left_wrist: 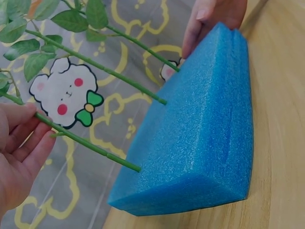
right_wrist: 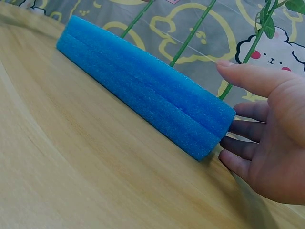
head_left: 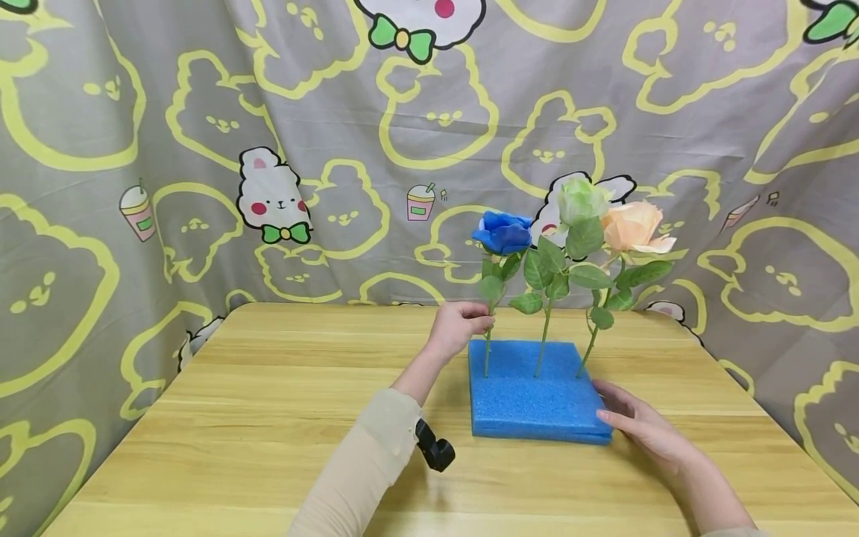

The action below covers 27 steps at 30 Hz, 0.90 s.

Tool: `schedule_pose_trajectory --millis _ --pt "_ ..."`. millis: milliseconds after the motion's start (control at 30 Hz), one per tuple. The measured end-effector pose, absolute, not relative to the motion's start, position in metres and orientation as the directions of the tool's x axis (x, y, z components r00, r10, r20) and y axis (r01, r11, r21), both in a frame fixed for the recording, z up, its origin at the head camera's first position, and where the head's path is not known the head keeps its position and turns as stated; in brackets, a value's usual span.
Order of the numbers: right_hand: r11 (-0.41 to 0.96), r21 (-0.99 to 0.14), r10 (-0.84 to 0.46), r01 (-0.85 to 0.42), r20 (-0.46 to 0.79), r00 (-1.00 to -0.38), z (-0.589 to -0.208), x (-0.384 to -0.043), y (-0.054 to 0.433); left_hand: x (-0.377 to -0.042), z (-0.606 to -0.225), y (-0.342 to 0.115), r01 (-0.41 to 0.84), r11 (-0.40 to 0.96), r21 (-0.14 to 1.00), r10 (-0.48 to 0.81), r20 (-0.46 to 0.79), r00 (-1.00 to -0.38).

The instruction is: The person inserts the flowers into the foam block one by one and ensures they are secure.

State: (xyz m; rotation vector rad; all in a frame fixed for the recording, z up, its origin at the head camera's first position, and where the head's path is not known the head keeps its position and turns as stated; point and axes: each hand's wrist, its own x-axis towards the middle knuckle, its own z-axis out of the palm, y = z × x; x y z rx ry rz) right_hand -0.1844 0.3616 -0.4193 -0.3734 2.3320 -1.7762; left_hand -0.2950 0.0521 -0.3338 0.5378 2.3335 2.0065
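A blue foam block (head_left: 530, 409) lies on the table with three artificial roses standing in it: a blue rose (head_left: 505, 233) at the left, a pale green rose (head_left: 581, 200) in the middle and a peach rose (head_left: 633, 226) at the right. My left hand (head_left: 458, 328) pinches the blue rose's stem (left_wrist: 90, 145) between thumb and fingers, above where it enters the foam. At the block's right side, my right hand (head_left: 647, 429) rests its fingers against the edge. Its thumb (right_wrist: 245, 76) stretches out above the top face, fairly straight.
The wooden table (head_left: 302, 395) extends to the left of the block and in front of it. A grey curtain (head_left: 335, 134) with yellow cartoon outlines hangs behind the table and around its sides. A black wrist mount (head_left: 436, 447) sticks out from the left sleeve.
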Motion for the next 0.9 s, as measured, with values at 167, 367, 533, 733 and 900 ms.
schedule_pose_trajectory --millis 167,367,533,733,900 --pt "0.252 -0.964 -0.306 -0.084 0.003 -0.952 -0.419 -0.184 0.361 -0.296 -0.338 0.053 0.245 0.133 0.96 0.283 0.2 -0.938" --pt "0.254 -0.964 -0.307 -0.084 0.002 -0.952 -0.419 -0.185 0.362 -0.295 -0.341 0.053 0.261 0.151 0.954 0.289 0.21 -0.934" --pt "0.257 -0.963 -0.307 -0.084 0.001 -0.952 -0.42 -0.184 0.362 -0.293 -0.344 0.053 0.274 0.182 0.945 0.303 0.211 -0.929" --pt "0.267 -0.96 -0.303 -0.081 -0.003 -0.953 -0.42 -0.184 0.362 -0.293 -0.348 0.053 0.267 0.192 0.944 0.294 0.204 -0.934" --pt "0.267 -0.96 -0.299 -0.08 -0.003 -0.954 -0.419 -0.184 0.362 -0.293 -0.35 0.054 0.262 0.187 0.947 0.294 0.201 -0.935"
